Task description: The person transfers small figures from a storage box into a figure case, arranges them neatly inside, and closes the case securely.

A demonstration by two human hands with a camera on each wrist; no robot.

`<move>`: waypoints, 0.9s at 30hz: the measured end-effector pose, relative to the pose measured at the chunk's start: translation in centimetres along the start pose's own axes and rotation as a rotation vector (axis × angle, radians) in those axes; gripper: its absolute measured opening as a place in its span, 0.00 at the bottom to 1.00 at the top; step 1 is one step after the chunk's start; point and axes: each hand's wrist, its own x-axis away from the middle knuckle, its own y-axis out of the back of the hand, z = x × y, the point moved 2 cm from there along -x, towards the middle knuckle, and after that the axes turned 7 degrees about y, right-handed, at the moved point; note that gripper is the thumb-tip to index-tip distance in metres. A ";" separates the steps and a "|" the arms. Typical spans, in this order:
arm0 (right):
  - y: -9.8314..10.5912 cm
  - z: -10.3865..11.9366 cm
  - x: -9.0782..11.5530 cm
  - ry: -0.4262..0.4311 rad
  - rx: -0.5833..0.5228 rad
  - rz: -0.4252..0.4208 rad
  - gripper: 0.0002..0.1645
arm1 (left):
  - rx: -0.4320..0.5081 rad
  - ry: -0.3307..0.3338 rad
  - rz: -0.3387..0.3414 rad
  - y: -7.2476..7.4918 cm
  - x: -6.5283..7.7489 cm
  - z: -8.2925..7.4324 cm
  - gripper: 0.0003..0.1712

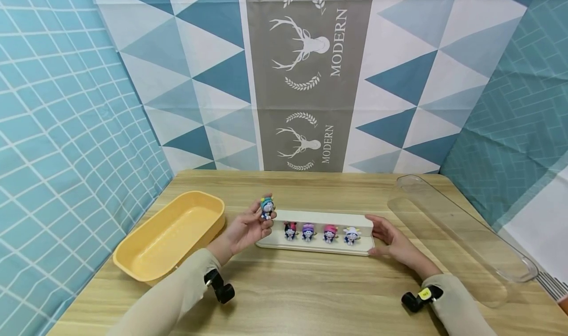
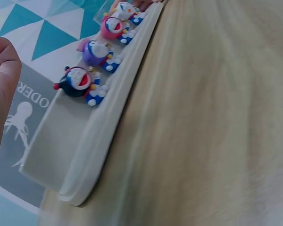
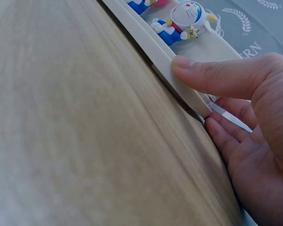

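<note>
My left hand (image 1: pixel 247 231) pinches a small cartoon cat figurine with a teal hat (image 1: pixel 267 207), held up above the left end of a long white display stand (image 1: pixel 306 248). Several similar figurines sit in a row on it: one in a black and red hat (image 2: pixel 78 81), one in purple (image 2: pixel 95 52), one in pink (image 1: pixel 330 233) and one in white (image 1: pixel 351 235). At the stand's right end, my right hand (image 1: pixel 395 242) grips it, thumb on the front edge and fingers around the end. In the left wrist view, only part of the left hand shows; its figurine is mostly hidden.
A yellow plastic basin (image 1: pixel 213 210) stands on the left of the wooden table (image 1: pixel 310 296). On the right lies a long clear plastic cover (image 1: pixel 466 227). Patterned cloth (image 1: pixel 306 79) hangs behind the table and on both sides.
</note>
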 end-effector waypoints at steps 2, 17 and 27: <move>0.0 0.0 0.0 0.004 0.000 0.000 0.56 | 0.031 0.013 -0.014 0.0 0.0 0.4 0.30; 0.1 0.0 0.0 0.010 -0.006 -0.001 0.56 | 0.010 0.018 -0.146 0.6 0.5 2.8 0.18; 0.0 -0.1 0.0 0.010 -0.018 0.007 0.55 | -0.256 0.056 -0.266 1.4 0.7 3.4 0.11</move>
